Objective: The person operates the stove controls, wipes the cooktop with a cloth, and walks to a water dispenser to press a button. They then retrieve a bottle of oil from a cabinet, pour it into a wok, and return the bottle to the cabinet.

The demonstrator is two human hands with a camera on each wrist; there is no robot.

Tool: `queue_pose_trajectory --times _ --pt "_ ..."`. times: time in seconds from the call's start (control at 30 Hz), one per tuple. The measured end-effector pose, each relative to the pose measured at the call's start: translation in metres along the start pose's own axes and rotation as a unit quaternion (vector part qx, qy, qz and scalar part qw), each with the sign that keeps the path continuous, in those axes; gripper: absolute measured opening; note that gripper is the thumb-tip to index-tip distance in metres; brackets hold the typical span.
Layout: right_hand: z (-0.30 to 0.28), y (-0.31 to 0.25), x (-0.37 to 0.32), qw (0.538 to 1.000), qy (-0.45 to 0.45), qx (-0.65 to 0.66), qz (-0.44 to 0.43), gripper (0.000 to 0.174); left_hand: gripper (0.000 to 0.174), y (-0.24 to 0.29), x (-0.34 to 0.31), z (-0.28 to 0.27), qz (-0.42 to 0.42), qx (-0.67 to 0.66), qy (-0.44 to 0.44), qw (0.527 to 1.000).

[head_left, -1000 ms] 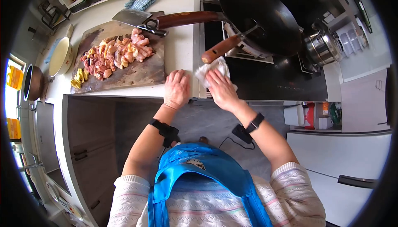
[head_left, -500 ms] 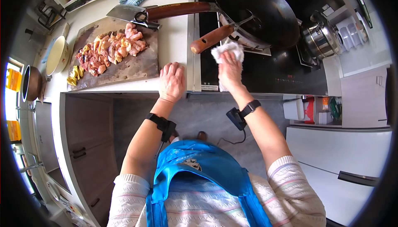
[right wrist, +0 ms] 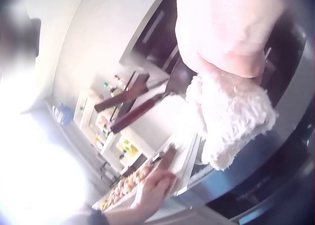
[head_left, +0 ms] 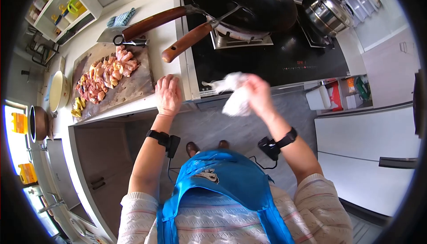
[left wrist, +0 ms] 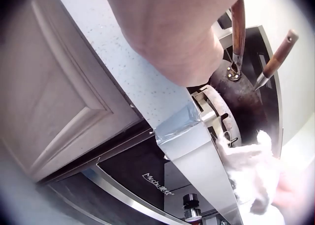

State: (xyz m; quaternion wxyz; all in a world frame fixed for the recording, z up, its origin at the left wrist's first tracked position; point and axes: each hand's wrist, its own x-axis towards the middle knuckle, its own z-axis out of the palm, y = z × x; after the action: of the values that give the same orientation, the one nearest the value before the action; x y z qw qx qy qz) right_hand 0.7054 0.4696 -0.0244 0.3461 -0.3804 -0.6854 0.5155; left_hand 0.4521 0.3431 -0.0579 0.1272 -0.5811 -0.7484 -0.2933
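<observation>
My right hand (head_left: 260, 95) is lifted off the cooktop and grips a white fluffy cloth (head_left: 237, 97). The bunched cloth hangs at the front edge of the black cooktop (head_left: 307, 59), one corner trailing left. In the right wrist view the cloth (right wrist: 236, 119) dangles below the hand, whose fingertips are hidden. My left hand (head_left: 168, 96) rests on the counter edge beside the cutting board (head_left: 138, 81), holding nothing. On that board lie chopped raw meat pieces (head_left: 109, 75) and some yellow slices (head_left: 78, 106).
A large wok (head_left: 262, 3) sits on the cooktop, its handle and a wooden-handled utensil (head_left: 189, 41) reaching out over the counter. Behind the meat lies a cleaver (head_left: 106, 35). A steel pot (head_left: 327, 14) stands at the right, and a cream basin (head_left: 60, 91) at the far left.
My right hand wiped rightward across the cooktop's front, then lifted the cloth and drew it back toward the body. My left hand stays on the counter edge. The head view has shifted.
</observation>
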Motion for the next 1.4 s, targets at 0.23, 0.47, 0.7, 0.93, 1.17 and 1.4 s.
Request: queue_pose_trajectory --times 0.23,0.47,0.7,0.93,1.17,1.4 --pt "-0.044 0.036 0.088 0.963 0.234 -0.136 -0.021 0.024 0.019 0.005 0.003 0.0 -0.002 0.015 0.016 1.0" --pt "0.011 0.048 0.093 0.845 0.165 -0.497 -0.106 0.017 0.021 0.007 0.004 0.005 -0.009 0.032 0.014 0.999" --pt "0.082 0.02 0.054 0.884 0.05 -0.419 -0.201 0.014 0.023 0.008 0.005 0.004 -0.008 0.038 0.012 0.999" --pt "0.033 0.029 0.042 0.953 0.087 -0.25 -0.145 0.011 0.023 0.005 0.007 0.004 0.0 0.044 0.01 0.999" --pt "-0.076 0.03 0.124 0.891 0.229 -0.365 0.144 0.02 0.025 0.006 0.006 0.003 -0.006 0.041 0.001 0.999" --pt "-0.009 0.036 0.115 0.882 0.092 -0.461 0.028 0.018 0.026 0.008 0.007 0.003 -0.014 0.033 0.011 0.999"
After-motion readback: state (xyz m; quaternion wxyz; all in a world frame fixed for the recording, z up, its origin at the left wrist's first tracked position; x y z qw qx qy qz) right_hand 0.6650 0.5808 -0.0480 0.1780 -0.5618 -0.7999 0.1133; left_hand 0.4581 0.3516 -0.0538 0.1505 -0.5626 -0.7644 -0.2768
